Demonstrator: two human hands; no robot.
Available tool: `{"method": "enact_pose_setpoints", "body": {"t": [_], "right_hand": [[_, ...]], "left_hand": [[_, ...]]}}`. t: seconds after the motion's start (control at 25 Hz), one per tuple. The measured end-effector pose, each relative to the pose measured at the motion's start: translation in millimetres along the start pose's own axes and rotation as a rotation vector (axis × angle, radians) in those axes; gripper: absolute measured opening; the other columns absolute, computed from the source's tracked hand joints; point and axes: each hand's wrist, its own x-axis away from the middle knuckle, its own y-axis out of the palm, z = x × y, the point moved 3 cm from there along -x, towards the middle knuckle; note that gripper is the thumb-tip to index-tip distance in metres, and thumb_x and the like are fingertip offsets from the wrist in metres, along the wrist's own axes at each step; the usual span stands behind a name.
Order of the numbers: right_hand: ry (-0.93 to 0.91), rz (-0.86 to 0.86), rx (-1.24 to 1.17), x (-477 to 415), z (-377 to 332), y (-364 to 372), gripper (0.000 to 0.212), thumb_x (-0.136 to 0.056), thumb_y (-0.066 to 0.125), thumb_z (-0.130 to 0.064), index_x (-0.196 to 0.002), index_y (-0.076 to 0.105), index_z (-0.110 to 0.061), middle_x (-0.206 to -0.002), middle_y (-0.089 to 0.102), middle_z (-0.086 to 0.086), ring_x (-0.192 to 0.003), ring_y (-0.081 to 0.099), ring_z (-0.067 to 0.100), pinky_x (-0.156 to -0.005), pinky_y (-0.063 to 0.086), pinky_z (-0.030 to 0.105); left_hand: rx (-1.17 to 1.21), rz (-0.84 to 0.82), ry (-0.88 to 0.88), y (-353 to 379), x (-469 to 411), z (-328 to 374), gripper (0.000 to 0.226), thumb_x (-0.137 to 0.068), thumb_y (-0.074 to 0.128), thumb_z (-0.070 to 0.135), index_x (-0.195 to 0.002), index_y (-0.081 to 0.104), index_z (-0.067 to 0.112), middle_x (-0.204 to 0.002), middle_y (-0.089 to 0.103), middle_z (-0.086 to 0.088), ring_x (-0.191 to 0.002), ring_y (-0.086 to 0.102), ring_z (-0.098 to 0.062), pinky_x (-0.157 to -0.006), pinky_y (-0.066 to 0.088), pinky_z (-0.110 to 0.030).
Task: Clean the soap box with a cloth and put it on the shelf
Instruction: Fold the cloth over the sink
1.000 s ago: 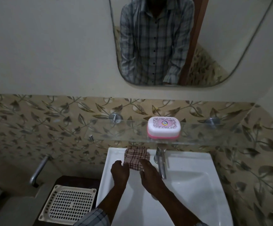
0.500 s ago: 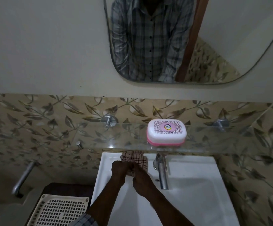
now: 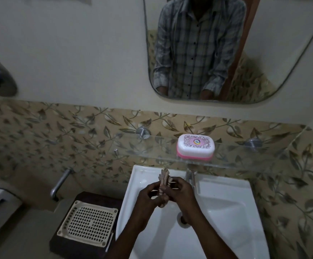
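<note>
A white soap box with a pink base and a patterned lid stands closed on the glass shelf, above the sink. Below it, over the back of the white sink, both my hands hold a checked cloth bunched into a narrow strip. My left hand pinches it from the left and my right hand grips it from the right. Most of the cloth is hidden between my fingers.
A chrome tap rises just right of my hands. A cream plastic grid tray lies on a dark stand left of the sink. A metal pipe sticks out of the leaf-patterned tiles. A mirror hangs above.
The cloth lay spread flat on the sink's back edge; my hands have gathered it up and now hold it bunched between them. The soap box has stayed on the shelf.
</note>
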Motion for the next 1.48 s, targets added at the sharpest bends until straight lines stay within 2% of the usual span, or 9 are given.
{"method": "enact_pose_setpoints", "body": {"t": [0.2,0.44,0.6,0.72,0.8,0.92,1.04,1.28,1.48], "right_hand": [[0.01,-0.054,-0.141,17.8,-12.2,-6.0,0.021,-0.086,0.074,-0.007,-0.106,0.073,-0.013,-0.099,0.077,0.013,-0.089,0.075,0.028,-0.074,0.062,0.04],[0.019,0.025,0.125,31.3,-21.0,-4.0,0.021,-0.087,0.071,-0.026,-0.101,0.071,-0.011,-0.095,0.076,0.003,-0.091,0.073,0.022,-0.083,0.06,0.037],[0.152,0.182,-0.161,35.4,-10.3,-11.4,0.019,-0.085,0.053,-0.001,-0.068,0.062,-0.006,-0.071,0.064,0.015,-0.067,0.061,0.031,-0.06,0.05,0.037],[0.383,0.064,-0.676,37.6,3.7,-15.8,0.028,-0.085,0.043,-0.007,-0.098,0.065,0.005,-0.096,0.064,0.026,-0.092,0.06,0.042,-0.085,0.051,0.048],[0.402,-0.02,-0.637,40.6,4.4,-12.9,0.033,-0.093,0.054,-0.014,-0.119,0.062,0.005,-0.118,0.066,0.028,-0.114,0.061,0.044,-0.102,0.046,0.057],[0.315,0.051,-0.379,40.6,1.8,-20.3,0.033,-0.083,0.069,0.003,-0.115,0.066,0.003,-0.107,0.072,0.029,-0.099,0.069,0.046,-0.081,0.058,0.056],[0.293,-0.117,-0.255,34.7,-3.5,-21.0,0.031,-0.081,0.069,0.007,-0.112,0.068,0.003,-0.105,0.072,0.031,-0.093,0.071,0.047,-0.074,0.06,0.053],[0.28,-0.001,0.142,21.8,30.8,16.7,0.025,-0.099,0.052,-0.006,-0.12,0.065,-0.01,-0.111,0.072,0.016,-0.098,0.069,0.034,-0.084,0.059,0.05],[0.313,-0.03,0.19,7.7,63.2,110.9,0.041,-0.091,0.057,0.007,-0.124,0.059,-0.016,-0.117,0.068,0.01,-0.097,0.067,0.025,-0.074,0.06,0.037]], "left_hand": [[0.214,0.084,-0.002,5.0,13.7,5.1,0.032,-0.092,0.065,0.009,-0.123,0.07,0.019,-0.116,0.075,-0.013,-0.107,0.07,-0.035,-0.088,0.059,-0.046],[0.198,0.221,0.041,30.9,33.0,-0.1,0.052,-0.07,0.054,0.001,-0.116,0.072,0.019,-0.101,0.077,-0.016,-0.092,0.07,-0.034,-0.071,0.055,-0.038],[0.376,0.311,0.061,30.9,38.7,2.8,0.054,-0.082,0.05,-0.014,-0.132,0.061,0.004,-0.123,0.071,-0.016,-0.112,0.068,-0.034,-0.09,0.056,-0.047],[0.66,0.288,0.045,18.8,39.9,11.2,0.045,-0.093,0.04,-0.014,-0.131,0.059,-0.003,-0.127,0.068,-0.02,-0.118,0.065,-0.035,-0.1,0.05,-0.049],[0.866,0.233,-0.012,3.0,45.4,10.5,0.044,-0.088,0.038,-0.01,-0.117,0.07,-0.002,-0.12,0.07,-0.021,-0.111,0.067,-0.033,-0.094,0.055,-0.044],[1.05,0.152,-0.127,-28.4,58.3,3.3,0.026,-0.079,0.057,0.007,-0.098,0.075,0.004,-0.098,0.072,-0.011,-0.091,0.068,-0.022,-0.092,0.05,-0.032],[0.856,0.066,-0.32,-59.1,62.7,-7.1,0.046,-0.077,0.079,0.026,-0.112,0.071,-0.002,-0.09,0.074,-0.015,-0.082,0.071,-0.025,-0.082,0.055,-0.041],[0.297,0.11,-0.54,-112.4,56.4,-15.7,0.037,-0.093,0.055,-0.006,-0.129,0.055,-0.013,-0.122,0.062,-0.033,-0.102,0.064,-0.037,-0.099,0.049,-0.052],[-0.073,0.203,-0.413,-221.8,32.2,-11.2,0.02,-0.088,0.066,-0.005,-0.107,0.069,-0.001,-0.097,0.073,-0.016,-0.068,0.071,-0.014,-0.054,0.056,-0.025]]}}
